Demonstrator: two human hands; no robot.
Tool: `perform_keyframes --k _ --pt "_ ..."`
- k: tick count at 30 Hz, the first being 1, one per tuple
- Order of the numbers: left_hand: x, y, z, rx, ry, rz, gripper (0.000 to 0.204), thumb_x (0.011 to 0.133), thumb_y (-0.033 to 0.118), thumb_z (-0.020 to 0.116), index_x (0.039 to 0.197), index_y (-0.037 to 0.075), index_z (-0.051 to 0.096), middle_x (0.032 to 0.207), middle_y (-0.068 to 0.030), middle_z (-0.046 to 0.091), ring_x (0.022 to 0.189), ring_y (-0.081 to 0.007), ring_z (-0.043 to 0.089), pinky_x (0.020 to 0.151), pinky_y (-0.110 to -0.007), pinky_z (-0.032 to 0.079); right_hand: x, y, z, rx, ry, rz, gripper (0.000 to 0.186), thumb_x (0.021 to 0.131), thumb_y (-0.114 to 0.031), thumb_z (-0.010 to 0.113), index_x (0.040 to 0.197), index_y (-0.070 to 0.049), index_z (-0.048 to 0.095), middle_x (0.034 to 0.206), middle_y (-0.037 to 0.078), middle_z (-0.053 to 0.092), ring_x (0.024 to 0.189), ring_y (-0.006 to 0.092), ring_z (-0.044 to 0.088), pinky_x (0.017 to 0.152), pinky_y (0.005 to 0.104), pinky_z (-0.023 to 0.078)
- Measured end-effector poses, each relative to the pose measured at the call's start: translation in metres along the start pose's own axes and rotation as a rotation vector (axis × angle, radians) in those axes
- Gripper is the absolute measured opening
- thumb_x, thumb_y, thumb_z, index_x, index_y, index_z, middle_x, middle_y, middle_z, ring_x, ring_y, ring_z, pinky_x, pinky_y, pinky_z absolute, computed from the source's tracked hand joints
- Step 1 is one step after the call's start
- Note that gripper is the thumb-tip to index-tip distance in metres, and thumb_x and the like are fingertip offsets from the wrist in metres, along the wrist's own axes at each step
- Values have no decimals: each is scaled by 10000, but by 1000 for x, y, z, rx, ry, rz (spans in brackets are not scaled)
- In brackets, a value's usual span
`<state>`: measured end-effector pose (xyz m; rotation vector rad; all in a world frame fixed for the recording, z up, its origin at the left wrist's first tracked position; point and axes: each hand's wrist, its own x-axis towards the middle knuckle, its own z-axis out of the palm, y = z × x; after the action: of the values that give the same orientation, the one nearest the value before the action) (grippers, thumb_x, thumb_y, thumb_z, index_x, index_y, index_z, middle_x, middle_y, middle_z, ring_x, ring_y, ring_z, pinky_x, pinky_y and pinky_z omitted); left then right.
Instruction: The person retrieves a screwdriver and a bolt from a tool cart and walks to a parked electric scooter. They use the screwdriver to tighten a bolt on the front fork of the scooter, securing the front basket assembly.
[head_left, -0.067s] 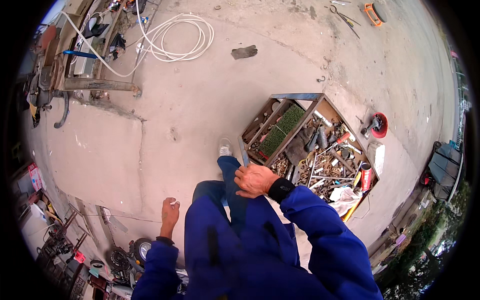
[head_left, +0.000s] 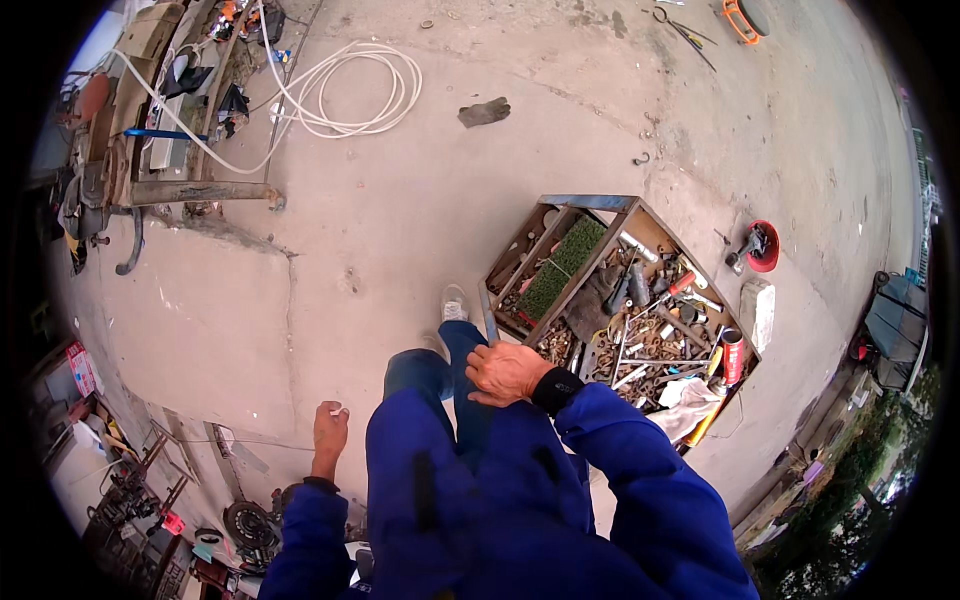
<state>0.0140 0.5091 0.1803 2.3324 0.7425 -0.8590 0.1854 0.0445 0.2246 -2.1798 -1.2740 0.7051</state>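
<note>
My right hand (head_left: 505,372) is closed at the near left corner of a metal tool cart (head_left: 590,203), its fingers curled over the end of the blue-grey rail. Inside the cart lie a green bristly block (head_left: 565,265), wrenches, sockets, many rusty nuts and bolts, a red-handled tool (head_left: 682,283), a red can (head_left: 733,357) and a whitish rag (head_left: 688,402). My left hand (head_left: 330,430) hangs beside my left leg with curled fingers. A small pale spot shows at its fingertips; what it is cannot be made out.
A dark work glove (head_left: 484,112) and a coiled white hose (head_left: 405,100) lie on the concrete ahead. Right of the cart are a red bowl (head_left: 765,248) with a tool in it and a white block (head_left: 759,312). A cluttered metal rack (head_left: 165,192) stands at the left.
The view has shifted slightly; the glove and hose appear a little farther left and lower. My right hand stays at the cart corner, and my left hand keeps its curled shape.
</note>
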Motion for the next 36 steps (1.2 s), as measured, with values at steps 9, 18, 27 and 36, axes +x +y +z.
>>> perform_keyframes --k 9,18,27,36 --pt "62 112 -133 252 -101 116 287 960 180 704 1158 -21 651 1091 -182 706 941 -296 731 864 -389 574 3 3 15 189 221 115 388 969 -411 641 827 -50 642 856 93 615 871 277 642 748 399 542" --pt "207 275 -172 672 -406 285 273 951 201 687 1116 -16 675 1059 -210 736 995 -353 735 887 -434 568 -14 9 -67 540 1008 626 233 940 -236 741 836 -66 620 829 90 565 802 282 625 728 395 540" --pt "331 589 -140 717 -390 641 319 968 210 654 1167 -41 655 1048 -203 740 979 -329 736 856 -427 574 -181 35 -149 259 1561 1444 17 942 -33 685 951 -24 675 940 114 691 845 324 658 772 422 529" --pt "270 811 69 784 -592 1045 342 990 179 643 1272 -10 596 1179 -180 708 986 -317 718 864 -422 568 -316 88 -139 -105 1240 1591 90 913 -106 734 950 -59 665 939 80 652 885 302 619 785 424 489"
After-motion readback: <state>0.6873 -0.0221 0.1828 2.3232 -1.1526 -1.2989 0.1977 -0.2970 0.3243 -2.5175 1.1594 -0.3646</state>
